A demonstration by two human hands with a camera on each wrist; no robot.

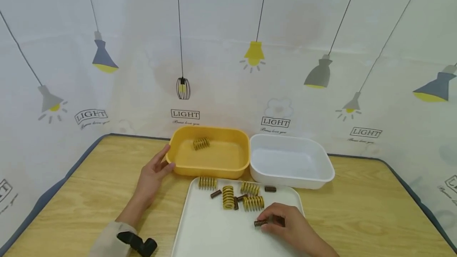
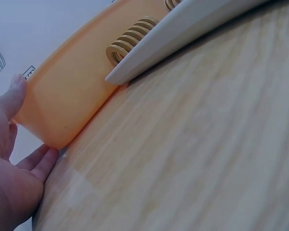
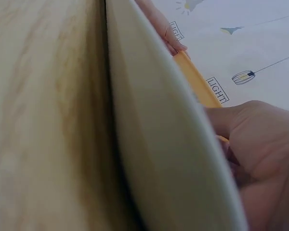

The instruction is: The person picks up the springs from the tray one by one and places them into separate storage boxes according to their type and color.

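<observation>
My left hand (image 1: 151, 177) rests against the left end of a yellow plastic bin (image 1: 210, 171), its fingers fairly straight along the wall and the thumb at the near corner. One large yellow coil spring (image 1: 201, 143) lies inside that bin. Over a white tray (image 1: 210, 229), my right hand (image 1: 289, 225) pinches a small dark spring (image 1: 260, 223) between thumb and index finger. Several large yellow springs, among them an upright-lying one (image 1: 228, 197), and several small dark springs, one near the back right (image 1: 270, 189), lie at the tray's far end. In the right wrist view the tray's edge hides the fingertips.
A white plastic bin (image 1: 292, 180) stands right beside the yellow one, behind the tray. The wooden table (image 1: 357, 209) runs back to a patterned curtain (image 1: 221, 62). A black strap mount (image 1: 137, 244) sits on the left sleeve.
</observation>
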